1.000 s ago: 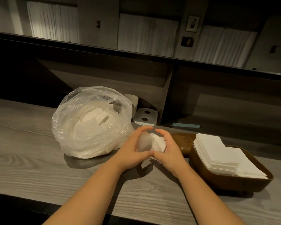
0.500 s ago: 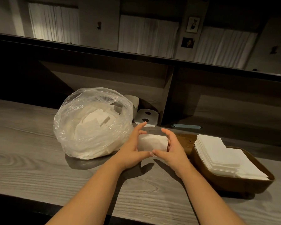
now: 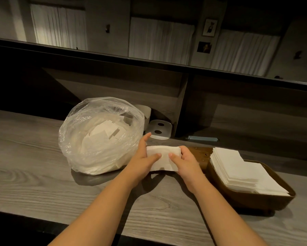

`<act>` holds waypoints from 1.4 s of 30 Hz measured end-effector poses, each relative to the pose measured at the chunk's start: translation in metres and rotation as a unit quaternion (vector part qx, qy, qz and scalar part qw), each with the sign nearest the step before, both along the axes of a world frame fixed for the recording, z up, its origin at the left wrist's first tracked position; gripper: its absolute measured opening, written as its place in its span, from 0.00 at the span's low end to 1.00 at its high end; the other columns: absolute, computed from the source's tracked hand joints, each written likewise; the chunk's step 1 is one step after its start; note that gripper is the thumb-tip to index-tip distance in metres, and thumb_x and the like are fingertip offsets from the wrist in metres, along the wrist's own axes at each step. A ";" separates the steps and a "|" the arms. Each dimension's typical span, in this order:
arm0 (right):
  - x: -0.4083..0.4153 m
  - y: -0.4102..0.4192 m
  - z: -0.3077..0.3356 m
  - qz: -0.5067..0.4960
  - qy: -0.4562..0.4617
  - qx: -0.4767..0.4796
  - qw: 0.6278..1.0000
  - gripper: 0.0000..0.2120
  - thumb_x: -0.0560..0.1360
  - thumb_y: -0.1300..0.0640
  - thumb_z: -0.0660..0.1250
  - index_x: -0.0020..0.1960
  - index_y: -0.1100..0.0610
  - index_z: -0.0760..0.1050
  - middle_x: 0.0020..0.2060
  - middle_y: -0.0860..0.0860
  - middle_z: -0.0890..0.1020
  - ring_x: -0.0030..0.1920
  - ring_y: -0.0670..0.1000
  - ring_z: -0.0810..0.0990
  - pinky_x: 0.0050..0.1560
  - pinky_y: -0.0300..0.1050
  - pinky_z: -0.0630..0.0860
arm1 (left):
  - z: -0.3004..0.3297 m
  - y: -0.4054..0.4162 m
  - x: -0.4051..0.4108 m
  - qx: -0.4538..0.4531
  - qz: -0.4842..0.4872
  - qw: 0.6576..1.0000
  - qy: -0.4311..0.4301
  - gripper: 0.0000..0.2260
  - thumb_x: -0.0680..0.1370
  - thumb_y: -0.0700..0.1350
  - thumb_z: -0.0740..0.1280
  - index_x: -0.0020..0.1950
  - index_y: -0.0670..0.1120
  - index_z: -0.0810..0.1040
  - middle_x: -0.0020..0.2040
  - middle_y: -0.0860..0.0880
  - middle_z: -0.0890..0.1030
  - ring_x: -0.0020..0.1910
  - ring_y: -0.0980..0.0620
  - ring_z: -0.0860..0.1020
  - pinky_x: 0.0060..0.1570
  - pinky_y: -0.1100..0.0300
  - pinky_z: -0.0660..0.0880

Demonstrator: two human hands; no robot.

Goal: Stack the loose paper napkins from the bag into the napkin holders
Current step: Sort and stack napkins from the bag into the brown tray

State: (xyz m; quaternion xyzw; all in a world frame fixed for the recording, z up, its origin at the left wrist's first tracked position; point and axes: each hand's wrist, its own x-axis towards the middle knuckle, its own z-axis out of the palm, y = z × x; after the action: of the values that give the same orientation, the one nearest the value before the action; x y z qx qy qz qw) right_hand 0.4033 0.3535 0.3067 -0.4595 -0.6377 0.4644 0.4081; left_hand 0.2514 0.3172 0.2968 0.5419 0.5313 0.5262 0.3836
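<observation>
Both hands hold one small bundle of napkins (image 3: 162, 159) just above the bench (image 3: 34, 174), between the bag (image 3: 99, 135) on the left and the brown napkin holder (image 3: 255, 196) on the right. The left hand (image 3: 143, 158) pinches the bundle's left end with its thumb on top, the right hand (image 3: 182, 161) grips the right end the same way, and the near edge sags a little between them. The step in hand looks like squaring the bundle before it goes into the holder, so the thing to do well is to tap the edges even against the bench while the grip is light enough for the sheets to slide into line. Whether this is one folded napkin or several is hard to tell from here. The holder already carries a stack of napkins (image 3: 237, 167) that fans out toward the near right, so the new bundle would best be laid flat on top with its edges matched to the far left corner of that stack, then pressed down gently. The bag, still well filled, sits within easy reach for the next handful.
</observation>
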 end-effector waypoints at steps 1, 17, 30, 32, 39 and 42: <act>-0.002 -0.003 0.007 0.007 -0.038 0.023 0.999 0.08 0.81 0.56 0.64 0.59 0.50 0.70 0.53 0.46 0.77 0.49 0.45 0.78 0.35 0.34 0.77 | 0.004 -0.001 0.002 -0.003 0.011 1.000 -0.005 0.32 0.81 0.42 0.65 0.77 0.63 0.51 0.64 0.54 0.62 0.50 0.59 0.71 0.36 0.74 0.74; 0.107 -0.026 0.158 -0.033 -0.076 0.124 0.989 0.10 0.73 0.56 0.73 0.54 0.52 0.76 0.49 0.48 0.81 0.49 0.48 0.82 0.43 0.40 0.81 | 0.128 -0.018 0.086 -0.026 -0.164 0.986 0.036 0.17 0.72 0.40 0.75 0.59 0.52 0.77 0.55 0.50 0.83 0.54 0.51 0.83 0.54 0.53 0.81; 0.227 -0.024 0.118 -0.168 -0.129 -0.043 0.976 0.11 0.82 0.53 0.62 0.62 0.56 0.72 0.47 0.51 0.82 0.47 0.50 0.82 0.42 0.45 0.80 | 0.098 -0.010 0.184 0.068 0.009 0.994 0.087 0.14 0.80 0.43 0.66 0.66 0.49 0.73 0.52 0.54 0.77 0.51 0.57 0.76 0.47 0.65 0.72; 0.227 -0.019 0.104 -0.165 -0.201 -0.029 0.965 0.12 0.81 0.52 0.63 0.61 0.57 0.74 0.46 0.51 0.82 0.46 0.50 0.82 0.41 0.44 0.79 | 0.092 -0.010 0.186 0.064 0.021 0.989 0.128 0.14 0.81 0.43 0.64 0.67 0.49 0.72 0.55 0.55 0.76 0.52 0.56 0.75 0.50 0.63 0.72; 0.208 -0.007 0.066 -0.152 -0.379 0.028 0.912 0.24 0.80 0.51 0.65 0.73 0.55 0.66 0.62 0.52 0.76 0.57 0.50 0.76 0.50 0.41 0.73 | 0.079 -0.006 0.185 0.047 0.045 0.969 0.238 0.16 0.83 0.44 0.61 0.70 0.50 0.70 0.68 0.50 0.73 0.67 0.50 0.70 0.66 0.51 0.71; 0.207 -0.008 0.067 -0.176 -0.374 0.084 0.907 0.27 0.81 0.52 0.63 0.77 0.56 0.59 0.72 0.54 0.69 0.67 0.54 0.73 0.63 0.46 0.72 | 0.077 -0.008 0.183 0.020 0.002 0.957 0.288 0.20 0.84 0.49 0.59 0.76 0.52 0.64 0.76 0.50 0.66 0.74 0.47 0.64 0.72 0.46 0.65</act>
State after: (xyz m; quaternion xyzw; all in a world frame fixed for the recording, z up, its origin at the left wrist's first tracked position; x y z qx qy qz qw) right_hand 0.6106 0.3453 0.3741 -0.6680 -0.6890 0.1238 0.2524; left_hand 0.4342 0.3091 0.3739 0.6771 0.6098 0.3589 0.2024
